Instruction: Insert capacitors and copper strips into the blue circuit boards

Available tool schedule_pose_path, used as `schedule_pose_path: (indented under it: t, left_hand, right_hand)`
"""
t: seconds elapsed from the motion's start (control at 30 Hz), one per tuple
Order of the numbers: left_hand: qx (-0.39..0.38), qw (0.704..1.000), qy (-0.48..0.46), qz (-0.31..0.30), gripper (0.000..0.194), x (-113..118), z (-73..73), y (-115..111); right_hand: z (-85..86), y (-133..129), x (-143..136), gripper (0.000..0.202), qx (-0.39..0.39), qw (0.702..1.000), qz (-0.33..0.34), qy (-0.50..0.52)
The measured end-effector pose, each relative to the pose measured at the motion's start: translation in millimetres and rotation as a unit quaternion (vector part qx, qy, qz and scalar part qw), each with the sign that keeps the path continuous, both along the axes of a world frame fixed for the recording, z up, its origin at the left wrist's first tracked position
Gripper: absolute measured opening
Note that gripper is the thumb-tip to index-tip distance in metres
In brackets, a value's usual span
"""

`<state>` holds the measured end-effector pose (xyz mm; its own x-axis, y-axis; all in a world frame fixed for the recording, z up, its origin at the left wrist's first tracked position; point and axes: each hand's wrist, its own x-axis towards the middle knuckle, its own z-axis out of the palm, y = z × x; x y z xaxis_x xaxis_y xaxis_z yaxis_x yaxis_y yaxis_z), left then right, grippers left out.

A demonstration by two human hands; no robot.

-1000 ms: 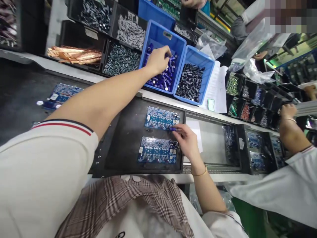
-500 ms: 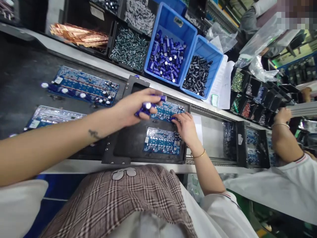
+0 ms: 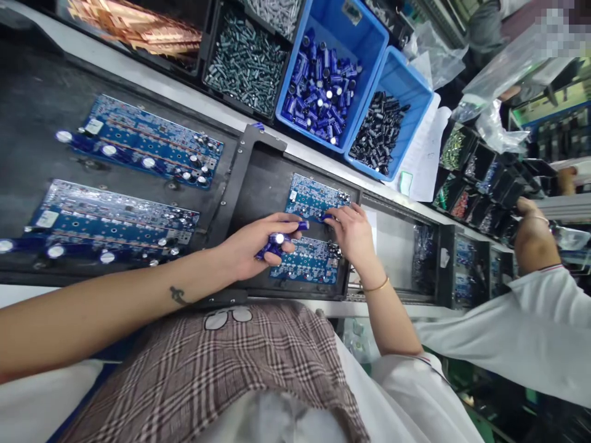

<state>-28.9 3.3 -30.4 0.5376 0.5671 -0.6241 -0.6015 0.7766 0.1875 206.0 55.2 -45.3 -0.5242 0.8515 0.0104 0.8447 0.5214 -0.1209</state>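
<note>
Several blue capacitors (image 3: 276, 240) are held in my left hand (image 3: 258, 246), one of them between thumb and forefinger. My right hand (image 3: 353, 231) pinches a blue capacitor (image 3: 327, 216) at the lower right edge of the upper circuit board (image 3: 310, 195). Just below lies a second blue board (image 3: 307, 264), its upper left part close to my left hand. Both boards rest in a black tray (image 3: 263, 178). To the left are two longer boards, an upper one (image 3: 152, 144) and a lower one (image 3: 115, 215), with large blue capacitors along their lower edges.
Behind the tray stand a blue bin of blue capacitors (image 3: 369, 27), a smaller blue bin of black parts (image 3: 418, 98), and black bins with small parts (image 3: 247, 58) and copper strips (image 3: 143, 27). At the right is another person's arm (image 3: 533, 240).
My left hand has moved down, away from the upper board and over the lower board's edge. My right hand stays at the upper board. The camera view has shifted, showing more of the left boards.
</note>
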Motion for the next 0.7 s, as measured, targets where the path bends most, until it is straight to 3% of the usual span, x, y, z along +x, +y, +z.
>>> schedule_pose_path:
  t: [0.2,0.33,0.5,0.6,0.7]
  left_hand:
    - [-0.021,1.000,-0.005,-0.003,0.015,2.6,-1.8,2.2]
    - [-0.010,1.000,-0.003,0.000,0.011,3.0,-4.9,2.6]
    - [0.004,1.000,0.028,-0.009,0.010,2.8,-7.9,1.1]
    - [0.024,0.998,0.054,-0.014,0.014,4.9,-6.5,0.1]
    - [0.059,0.996,0.067,-0.024,0.017,5.7,-2.5,-2.5]
  right_hand:
    - [4.0,2.1,0.2,0.023,-0.012,1.000,0.018,-0.014]
    - [1.4,-0.7,-2.0,0.023,0.021,1.000,0.012,-0.016]
    - [-1.4,-5.2,-2.3,0.024,0.047,0.997,0.059,-0.004]
    - [11.7,-13.5,-13.0,0.025,0.032,0.998,0.030,0.055]
    - [34.5,-27.3,-32.8,0.030,-0.035,0.990,0.015,0.138]
